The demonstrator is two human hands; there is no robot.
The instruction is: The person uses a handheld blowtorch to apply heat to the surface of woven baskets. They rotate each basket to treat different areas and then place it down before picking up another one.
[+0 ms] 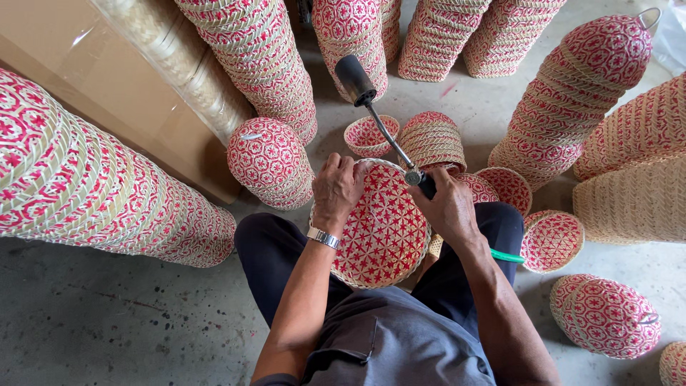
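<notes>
I see my left hand (337,187) clamped over the top rim of a red-and-natural woven basket (382,229), which sits tilted on my lap between my knees, its patterned underside facing up at the camera. My right hand (449,207) is closed around the grip of a gas torch (379,118) at the basket's upper right edge; its thin metal neck runs up and away to a dark nozzle that points away from me, over the floor. No flame that I can make out. A green hose (507,255) trails out from under my right wrist. Wristwatch (323,237) on the left arm. The basket looks light, stiff at the rim but springy in the weave, dry fibre, so likely easy to scorch or dent; I judge the rim the best place to grip, as the left hand does now. The torch looks heavier, rigid, held low near the valve. Around me on the concrete floor (86,314): tall nested stacks of baskets (107,193), several single small baskets (369,136) lying open, and a cardboard box (86,78) at the upper left.
</notes>
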